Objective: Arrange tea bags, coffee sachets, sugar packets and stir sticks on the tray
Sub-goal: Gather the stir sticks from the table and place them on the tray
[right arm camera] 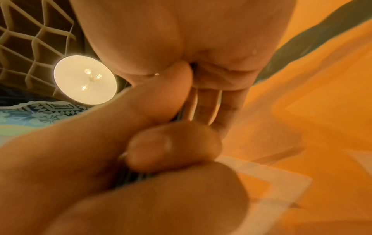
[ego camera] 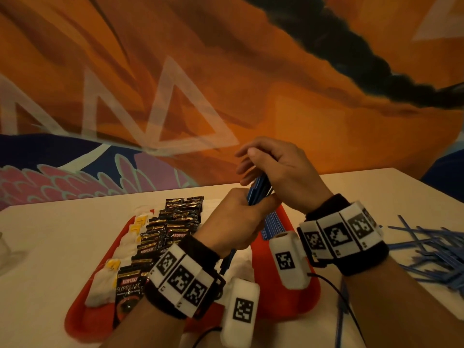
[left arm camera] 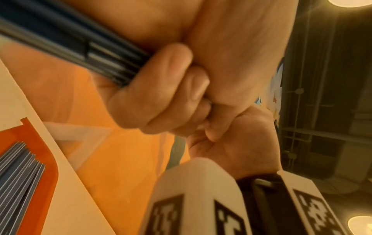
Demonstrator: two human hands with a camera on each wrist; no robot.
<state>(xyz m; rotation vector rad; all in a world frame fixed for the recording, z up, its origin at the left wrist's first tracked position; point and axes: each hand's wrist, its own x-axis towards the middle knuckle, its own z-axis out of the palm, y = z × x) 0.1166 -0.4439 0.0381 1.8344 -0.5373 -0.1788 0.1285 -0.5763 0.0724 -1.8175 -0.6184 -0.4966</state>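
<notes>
Both hands hold one bundle of blue stir sticks point(ego camera: 259, 188) above the red tray point(ego camera: 288, 301). My left hand point(ego camera: 234, 219) grips the bundle's lower part in a fist, and my right hand point(ego camera: 272, 167) holds its upper end between thumb and fingers. In the left wrist view the dark bundle of sticks point(left arm camera: 84, 52) runs into my curled fingers point(left arm camera: 161, 98). A row of blue sticks point(ego camera: 272, 223) lies on the tray's right part. Black coffee sachets point(ego camera: 173, 222) fill the tray's middle, and white tea bags with yellow tags point(ego camera: 125, 243) line its left side.
A loose pile of blue stir sticks point(ego camera: 431, 249) lies on the white table point(ego camera: 50, 237) at the right. A pale object point(ego camera: 3, 249) sits at the table's left edge. An orange patterned wall point(ego camera: 226, 84) rises right behind the table.
</notes>
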